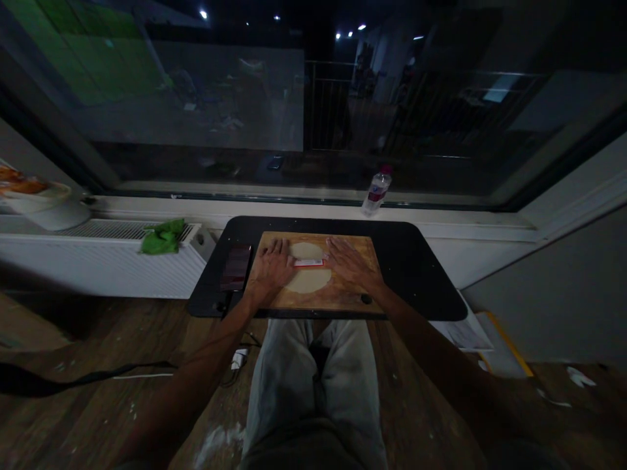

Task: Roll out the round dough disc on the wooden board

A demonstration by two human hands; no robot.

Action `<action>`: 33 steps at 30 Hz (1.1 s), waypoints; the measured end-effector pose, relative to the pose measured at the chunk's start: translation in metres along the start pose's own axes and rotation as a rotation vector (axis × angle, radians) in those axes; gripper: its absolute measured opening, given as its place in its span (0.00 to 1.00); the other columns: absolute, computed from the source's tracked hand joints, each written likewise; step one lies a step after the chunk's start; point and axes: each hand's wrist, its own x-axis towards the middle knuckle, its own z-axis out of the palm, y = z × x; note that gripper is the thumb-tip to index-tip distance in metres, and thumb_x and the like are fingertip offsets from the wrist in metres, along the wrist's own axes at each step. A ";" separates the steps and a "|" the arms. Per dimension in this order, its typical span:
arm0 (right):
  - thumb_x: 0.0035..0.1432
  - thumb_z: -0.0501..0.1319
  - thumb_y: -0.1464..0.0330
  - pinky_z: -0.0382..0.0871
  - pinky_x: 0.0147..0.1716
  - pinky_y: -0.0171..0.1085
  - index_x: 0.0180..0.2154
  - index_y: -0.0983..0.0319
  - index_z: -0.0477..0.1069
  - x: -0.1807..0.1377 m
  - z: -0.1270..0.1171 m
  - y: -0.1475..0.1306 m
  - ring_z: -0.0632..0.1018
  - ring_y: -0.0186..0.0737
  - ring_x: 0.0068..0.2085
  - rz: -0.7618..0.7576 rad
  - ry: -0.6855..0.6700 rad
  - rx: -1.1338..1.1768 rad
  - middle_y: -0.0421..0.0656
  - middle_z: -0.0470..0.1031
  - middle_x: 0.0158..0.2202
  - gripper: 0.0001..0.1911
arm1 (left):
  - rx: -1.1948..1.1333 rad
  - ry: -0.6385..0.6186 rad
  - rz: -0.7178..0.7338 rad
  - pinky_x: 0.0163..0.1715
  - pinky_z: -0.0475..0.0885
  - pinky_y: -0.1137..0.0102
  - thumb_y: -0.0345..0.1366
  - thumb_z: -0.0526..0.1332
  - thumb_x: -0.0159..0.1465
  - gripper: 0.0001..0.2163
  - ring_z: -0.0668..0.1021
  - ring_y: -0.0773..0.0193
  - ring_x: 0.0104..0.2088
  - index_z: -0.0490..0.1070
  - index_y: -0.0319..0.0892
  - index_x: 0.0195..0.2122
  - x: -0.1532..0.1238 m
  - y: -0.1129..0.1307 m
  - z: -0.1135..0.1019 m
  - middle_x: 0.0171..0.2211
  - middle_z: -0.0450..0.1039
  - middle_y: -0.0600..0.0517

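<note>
A wooden cutting board (294,301) lies in front of me with a flat, pale round of what looks like dough (308,281) on it. Across the round runs a narrow white and red strip (309,263), its exact kind too small to make out. My left hand (275,264) rests on the board at the strip's left end, fingers stretched forward. On the other side, my right hand (347,261) lies flat with fingers extended and its thumb side against the strip's right end. Whether the strip continues beneath the hands is hidden.
The board sits on a small black table (416,274). A dark phone (236,267) lies left of the board. A water bottle (376,192) stands on the windowsill. Left are a radiator (98,261), a green cloth (164,236) and a white tub (51,207).
</note>
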 end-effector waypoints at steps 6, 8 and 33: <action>0.81 0.44 0.62 0.57 0.81 0.58 0.78 0.69 0.62 -0.031 -0.010 -0.033 0.64 0.53 0.80 0.030 0.047 -0.024 0.55 0.62 0.79 0.34 | -0.018 0.011 0.023 0.76 0.61 0.49 0.40 0.46 0.80 0.29 0.66 0.45 0.79 0.62 0.34 0.78 -0.031 0.007 0.000 0.75 0.68 0.35; 0.81 0.45 0.63 0.58 0.80 0.58 0.77 0.69 0.64 -0.043 -0.013 -0.044 0.65 0.54 0.80 0.028 0.069 -0.027 0.57 0.64 0.78 0.33 | -0.038 0.037 0.008 0.75 0.63 0.49 0.40 0.45 0.81 0.28 0.66 0.45 0.79 0.63 0.35 0.78 -0.041 0.011 0.003 0.75 0.69 0.36; 0.83 0.42 0.60 0.45 0.81 0.63 0.82 0.62 0.52 0.018 -0.026 -0.025 0.55 0.55 0.83 0.129 0.200 -0.091 0.52 0.57 0.82 0.34 | -0.001 0.046 0.053 0.73 0.63 0.42 0.46 0.41 0.82 0.31 0.63 0.41 0.80 0.63 0.36 0.78 0.053 -0.011 0.007 0.73 0.72 0.37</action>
